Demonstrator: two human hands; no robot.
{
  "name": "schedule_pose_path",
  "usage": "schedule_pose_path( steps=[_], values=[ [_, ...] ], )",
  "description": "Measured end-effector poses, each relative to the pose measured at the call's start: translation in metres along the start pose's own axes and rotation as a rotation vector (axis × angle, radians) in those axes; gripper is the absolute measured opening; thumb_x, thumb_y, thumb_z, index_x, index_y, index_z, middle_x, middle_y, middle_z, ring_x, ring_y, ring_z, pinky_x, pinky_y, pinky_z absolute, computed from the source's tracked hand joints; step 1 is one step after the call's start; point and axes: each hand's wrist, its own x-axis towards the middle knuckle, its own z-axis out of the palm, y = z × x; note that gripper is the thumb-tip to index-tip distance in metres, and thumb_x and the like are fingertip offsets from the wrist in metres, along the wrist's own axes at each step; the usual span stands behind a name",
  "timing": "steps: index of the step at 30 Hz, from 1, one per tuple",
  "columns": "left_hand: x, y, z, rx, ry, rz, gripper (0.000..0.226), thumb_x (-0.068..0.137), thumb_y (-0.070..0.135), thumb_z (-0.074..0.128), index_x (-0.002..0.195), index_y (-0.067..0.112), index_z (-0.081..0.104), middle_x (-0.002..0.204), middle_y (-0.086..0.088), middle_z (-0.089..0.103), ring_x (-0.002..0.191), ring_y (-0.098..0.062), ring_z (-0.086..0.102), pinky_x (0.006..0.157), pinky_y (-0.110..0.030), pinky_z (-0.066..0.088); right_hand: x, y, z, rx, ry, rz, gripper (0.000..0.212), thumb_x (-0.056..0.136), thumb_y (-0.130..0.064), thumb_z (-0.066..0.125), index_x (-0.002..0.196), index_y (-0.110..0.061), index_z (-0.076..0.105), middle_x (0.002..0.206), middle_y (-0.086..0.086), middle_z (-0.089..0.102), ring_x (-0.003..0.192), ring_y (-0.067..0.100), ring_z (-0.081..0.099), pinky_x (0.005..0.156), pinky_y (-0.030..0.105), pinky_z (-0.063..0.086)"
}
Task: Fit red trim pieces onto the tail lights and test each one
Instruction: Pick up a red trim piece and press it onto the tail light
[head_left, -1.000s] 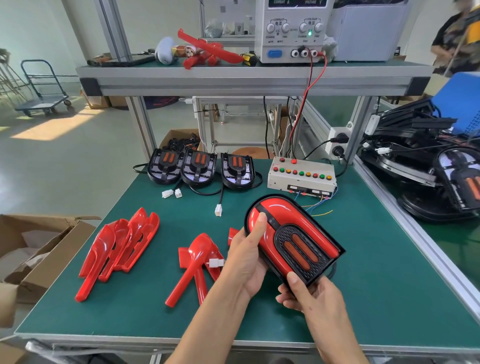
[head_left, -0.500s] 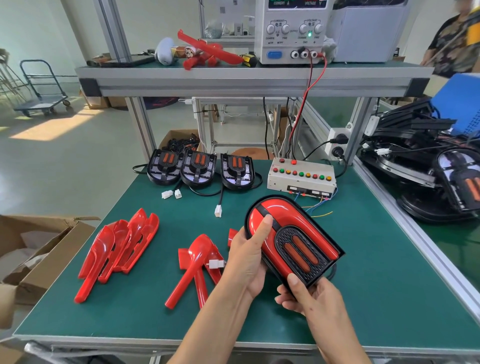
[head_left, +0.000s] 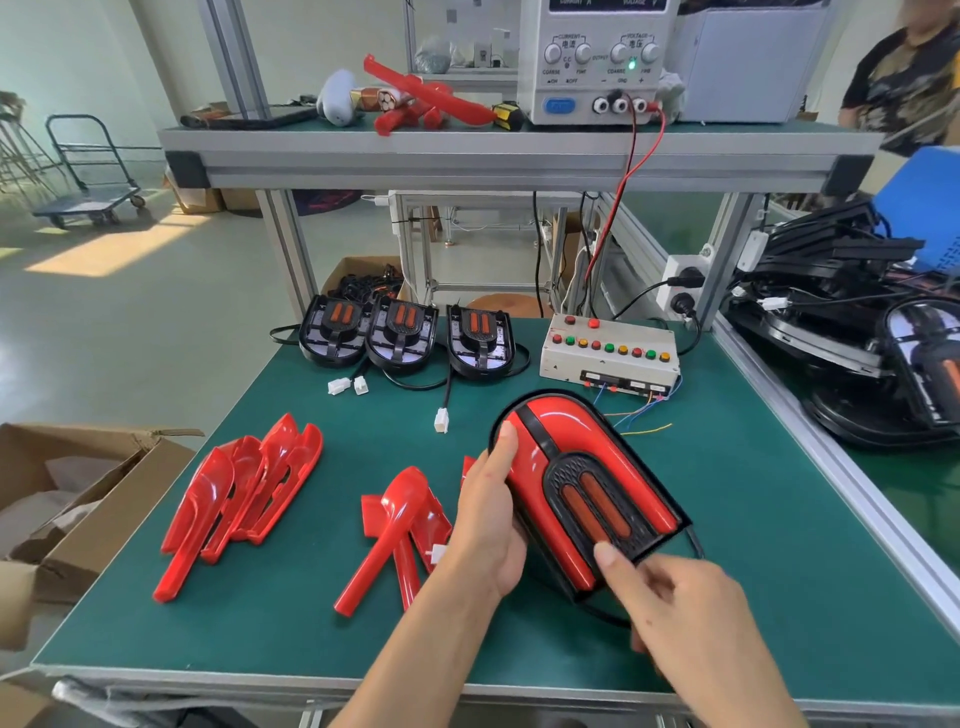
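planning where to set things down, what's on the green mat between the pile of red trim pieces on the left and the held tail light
In the head view, a smaller heap of red trim pieces with a white connector lies between them, beside the left hand.

A factory assembly and test station. An aluminium-profile workbench (head_left: 519, 156) with a green mat (head_left: 727, 519) carries a bench power supply (head_left: 597, 62) on its upper shelf, wired to a test box (head_left: 610, 353) with coloured buttons. Batches of red trim pieces (head_left: 239, 493) and bare tail lights (head_left: 400, 332) lie in rows. A cardboard carton (head_left: 78, 499) and a platform trolley (head_left: 88, 171) stand on the concrete floor.
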Motion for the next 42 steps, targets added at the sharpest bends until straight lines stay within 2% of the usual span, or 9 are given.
schedule_pose_path(
  steps=[6,8,12,16,21,26,31,37,42],
  values=[
    [0.006,-0.001,0.000,0.032,0.015,0.053,0.063,0.096,0.049,0.061,0.145,0.010,0.050,0.141,-0.011,0.060,0.130,-0.028,0.058,0.114,-0.052,0.041,0.009,-0.014,-0.026,0.148,-0.053,-0.015,0.056,0.092,-0.061,0.058,0.064,-0.015,0.069,0.046,0.007,0.062,0.036,0.011,0.044,0.046,0.020,0.038],
    [0.008,-0.004,-0.001,0.102,0.003,0.108,0.050,0.098,0.043,0.060,0.135,0.009,0.059,0.130,-0.011,0.068,0.122,-0.027,0.064,0.111,-0.051,0.044,0.014,-0.023,-0.032,0.299,0.014,-0.115,0.047,0.092,-0.057,0.063,0.066,-0.020,0.070,0.051,0.007,0.063,0.040,0.014,0.046,0.044,0.020,0.038],
    [0.010,-0.013,-0.004,0.170,-0.077,0.178,0.037,0.096,0.040,0.063,0.123,0.014,0.066,0.121,-0.007,0.073,0.113,-0.020,0.069,0.101,-0.037,0.052,0.048,-0.045,-0.031,0.234,0.339,-0.343,0.017,0.089,-0.051,0.066,0.091,-0.036,0.074,0.089,-0.013,0.072,0.081,-0.002,0.066,0.075,0.013,0.047],
    [0.010,-0.014,-0.001,0.237,-0.157,0.239,0.055,0.084,0.051,0.069,0.126,0.016,0.064,0.126,-0.005,0.071,0.121,-0.021,0.065,0.107,-0.041,0.048,0.092,-0.064,-0.027,0.000,0.090,-0.294,0.047,0.087,-0.056,0.068,0.127,-0.033,0.066,0.119,-0.016,0.064,0.111,0.002,0.059,0.099,0.025,0.045],
    [0.011,-0.015,0.000,0.329,-0.215,0.278,0.047,0.087,0.049,0.065,0.120,0.017,0.065,0.122,-0.010,0.071,0.120,-0.029,0.064,0.109,-0.052,0.046,0.116,-0.069,-0.031,0.245,-0.264,-0.145,0.039,0.073,-0.051,0.085,0.090,-0.018,0.077,0.089,0.011,0.078,0.077,0.022,0.074,0.084,0.049,0.060],
    [0.009,-0.016,0.002,0.342,-0.226,0.295,0.041,0.091,0.041,0.063,0.121,0.014,0.063,0.120,-0.010,0.072,0.117,-0.028,0.066,0.107,-0.052,0.047,0.121,-0.062,-0.032,0.319,-0.321,-0.151,0.019,0.081,-0.033,0.085,0.088,-0.017,0.077,0.081,0.009,0.077,0.071,0.020,0.072,0.065,0.031,0.060],
    [0.008,-0.014,0.002,0.343,-0.230,0.295,0.046,0.092,0.049,0.063,0.123,0.016,0.063,0.121,-0.007,0.072,0.116,-0.024,0.068,0.106,-0.051,0.049,0.122,-0.060,-0.026,0.243,-0.219,-0.246,0.014,0.082,-0.039,0.082,0.086,-0.025,0.078,0.082,0.001,0.078,0.075,0.014,0.073,0.078,0.037,0.059],
    [0.008,-0.014,0.000,0.326,-0.252,0.259,0.048,0.090,0.053,0.063,0.117,0.014,0.062,0.117,-0.005,0.072,0.110,-0.017,0.066,0.102,-0.040,0.051,0.118,-0.051,-0.032,0.258,-0.265,-0.270,0.047,0.076,-0.073,0.072,0.097,-0.031,0.078,0.096,-0.005,0.079,0.095,0.016,0.074,0.098,0.048,0.056],
    [0.003,-0.013,-0.008,0.434,-0.339,0.263,0.036,0.093,0.035,0.063,0.123,0.015,0.061,0.115,0.000,0.074,0.108,-0.014,0.069,0.094,-0.025,0.053,0.120,-0.035,-0.038,0.272,-0.222,-0.323,0.033,0.076,-0.053,0.081,0.098,-0.029,0.077,0.096,-0.003,0.079,0.092,0.019,0.075,0.094,0.050,0.057]
  ],
)
